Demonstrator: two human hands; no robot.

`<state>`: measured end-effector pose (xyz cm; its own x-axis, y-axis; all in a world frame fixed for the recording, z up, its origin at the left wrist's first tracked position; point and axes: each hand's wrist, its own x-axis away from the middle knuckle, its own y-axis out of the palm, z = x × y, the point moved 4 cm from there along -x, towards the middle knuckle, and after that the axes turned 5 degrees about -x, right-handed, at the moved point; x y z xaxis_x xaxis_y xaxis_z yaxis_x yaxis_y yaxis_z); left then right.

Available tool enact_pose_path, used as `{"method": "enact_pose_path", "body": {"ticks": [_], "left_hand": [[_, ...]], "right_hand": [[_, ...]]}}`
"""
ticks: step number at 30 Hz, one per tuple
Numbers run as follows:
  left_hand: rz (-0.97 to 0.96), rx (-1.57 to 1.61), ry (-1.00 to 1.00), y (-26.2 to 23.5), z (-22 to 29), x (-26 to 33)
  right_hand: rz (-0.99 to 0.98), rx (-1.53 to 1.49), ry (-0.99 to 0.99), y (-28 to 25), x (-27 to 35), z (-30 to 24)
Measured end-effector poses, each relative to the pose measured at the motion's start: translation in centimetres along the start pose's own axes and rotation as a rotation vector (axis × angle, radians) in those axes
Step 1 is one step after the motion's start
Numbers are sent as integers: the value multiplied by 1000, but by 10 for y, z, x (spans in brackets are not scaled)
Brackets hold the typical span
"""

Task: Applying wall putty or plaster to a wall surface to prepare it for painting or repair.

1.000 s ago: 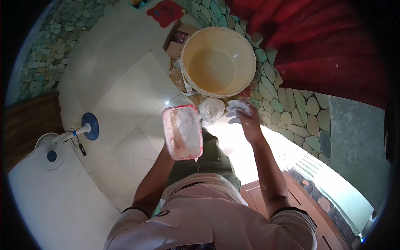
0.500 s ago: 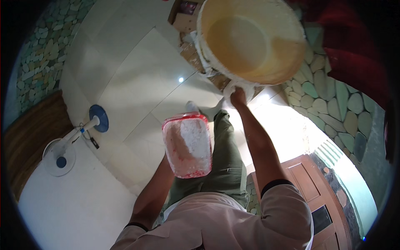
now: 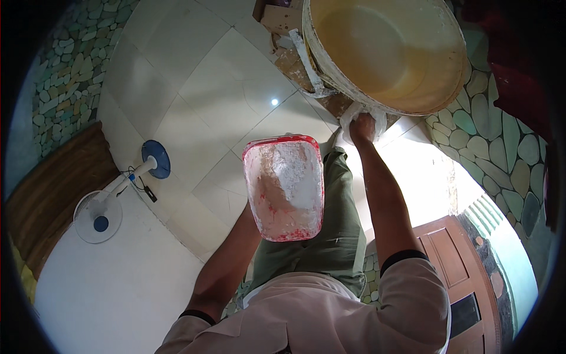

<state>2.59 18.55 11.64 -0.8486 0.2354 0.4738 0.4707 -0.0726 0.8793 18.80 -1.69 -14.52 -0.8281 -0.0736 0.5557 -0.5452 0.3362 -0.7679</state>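
A red-rimmed plastic tub (image 3: 287,221), caked inside with white powder or paste, is held up in front of my thighs. My left forearm runs behind it; that hand is hidden and supports the tub from beneath. Farther off to the right, my right hand (image 3: 363,127) reaches into the mouth of a white plastic bag (image 3: 377,131), its fingers hidden inside. The bag sits just below the rim of a large cream bucket (image 3: 386,65), smeared and tilted so its inside faces me.
Cardboard (image 3: 283,19) stained with white lies beside the bucket. At the left, a standing fan (image 3: 99,217) has a blue base near a wooden furniture edge (image 3: 65,186). A brown door (image 3: 445,253) is at the lower right. Pebble-patterned stone (image 3: 471,112) covers the right side.
The view has shifted, so the surroundings appear farther right. The tub has risen slightly and straightened with my left arm. My right hand has sunk deeper into the bag's mouth.
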Motion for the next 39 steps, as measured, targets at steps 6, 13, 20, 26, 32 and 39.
{"method": "enact_pose_path", "body": {"ticks": [6, 13, 20, 26, 32, 39], "left_hand": [[0, 10, -18, 0, -5, -4], [-203, 90, 12, -3, -22, -21], [-5, 17, -49, 12, -26, -20], [14, 55, -44, 13, -29, -25], [6, 10, -7, 13, -25, -23], [126, -104, 60, -14, -34, -28]], "right_hand": [[64, 10, 20, -9, -3, 5], [-10, 28, -81, -2, 10, -4], [-23, 1, -109, -7, 9, -5], [-2, -15, -104, -6, 10, 1], [-29, 47, -55, -7, 24, 0], [191, 8, -112, 5, 25, 31]]}}
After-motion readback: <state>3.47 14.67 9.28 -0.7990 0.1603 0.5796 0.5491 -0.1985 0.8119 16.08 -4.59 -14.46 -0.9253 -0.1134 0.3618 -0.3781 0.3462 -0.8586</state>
